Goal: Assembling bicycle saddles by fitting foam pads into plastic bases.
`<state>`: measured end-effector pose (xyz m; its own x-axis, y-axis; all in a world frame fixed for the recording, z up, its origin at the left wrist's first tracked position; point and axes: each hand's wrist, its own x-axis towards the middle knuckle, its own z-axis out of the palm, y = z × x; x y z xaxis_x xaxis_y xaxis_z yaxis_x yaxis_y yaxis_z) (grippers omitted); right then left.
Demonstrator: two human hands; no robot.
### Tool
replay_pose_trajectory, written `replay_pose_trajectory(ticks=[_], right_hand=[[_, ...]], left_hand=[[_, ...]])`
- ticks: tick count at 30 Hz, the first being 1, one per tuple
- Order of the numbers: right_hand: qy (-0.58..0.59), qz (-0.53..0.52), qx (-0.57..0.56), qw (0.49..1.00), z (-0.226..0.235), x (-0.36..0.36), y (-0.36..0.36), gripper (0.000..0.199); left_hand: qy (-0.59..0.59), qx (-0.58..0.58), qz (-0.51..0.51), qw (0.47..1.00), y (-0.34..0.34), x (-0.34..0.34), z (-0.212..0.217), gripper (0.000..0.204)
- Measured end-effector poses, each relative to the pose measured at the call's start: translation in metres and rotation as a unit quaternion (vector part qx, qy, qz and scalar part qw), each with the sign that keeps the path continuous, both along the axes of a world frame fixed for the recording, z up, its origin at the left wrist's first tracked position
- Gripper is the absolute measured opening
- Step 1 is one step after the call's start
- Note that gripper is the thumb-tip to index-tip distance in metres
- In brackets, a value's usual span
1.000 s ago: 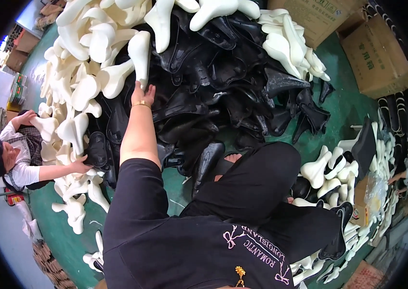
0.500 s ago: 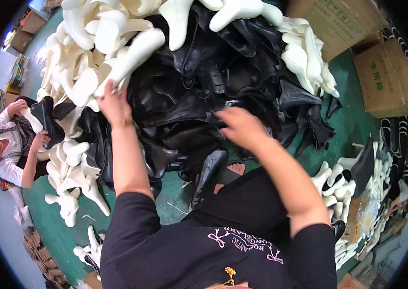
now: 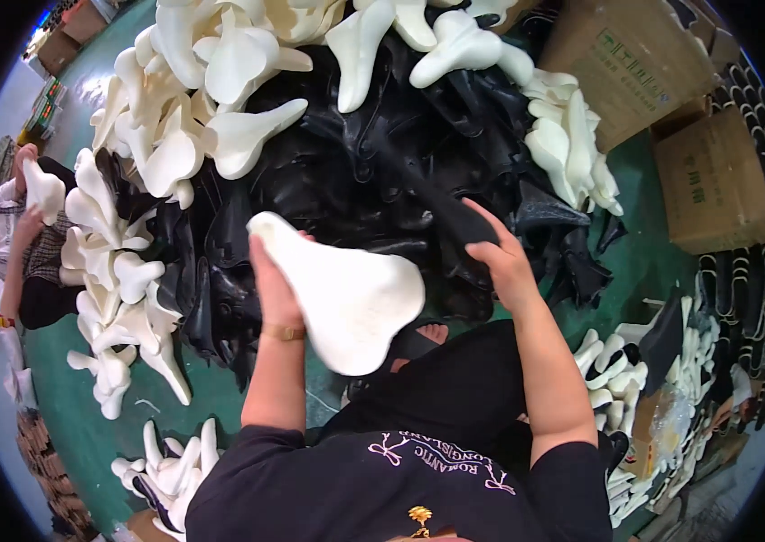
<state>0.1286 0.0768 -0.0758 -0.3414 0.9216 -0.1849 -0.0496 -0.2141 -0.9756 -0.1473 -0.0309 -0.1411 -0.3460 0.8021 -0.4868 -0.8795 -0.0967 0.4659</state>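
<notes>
A great mixed heap covers the green floor [image 3: 220,397]: black saddle covers [image 3: 355,172] piled in the middle, cream foam saddle pads [image 3: 174,135] banked around them at the top and on the left. By that measure most of the work looks undone, since the heap is still large. Smaller stacks of what seem to be finished pieces [image 3: 626,379] lie at the person's right (too small to be sure), beside brown cardboard boxes [image 3: 708,181].

The left hand [image 3: 274,289] is closed around the narrow end of one cream foam saddle pad [image 3: 346,294], holding it up in front of the body, clear of the heap. The right hand [image 3: 502,257] grips a black cover [image 3: 441,212] at the pile's near edge, fingers curled over it. Pad and cover are near each other but not yet joined.

At far left a co-worker's hands [image 3: 34,203] hold another cream pad.
</notes>
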Motion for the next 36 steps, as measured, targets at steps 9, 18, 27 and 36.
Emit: replay_pose_trajectory(ticks=[9,18,27,36], right_hand=[[-0.327,-0.040,0.454,0.828,0.069,0.050,-0.150,0.046],[-0.352,-0.057,0.494,0.793,0.069,0.046,-0.187,0.045],[-0.355,-0.060,0.497,0.790,0.067,0.038,-0.192,0.045],[-0.402,-0.074,0.511,0.756,0.054,0.033,-0.175,0.041]], left_hand=[[-0.064,0.178,-0.104,0.976,0.033,0.122,0.064,0.062],[-0.042,0.205,-0.112,0.971,0.011,0.161,0.093,0.056],[-0.024,0.191,-0.113,0.975,0.001,0.164,0.096,0.060],[-0.059,0.121,-0.336,0.932,-0.019,0.183,0.077,0.037]])
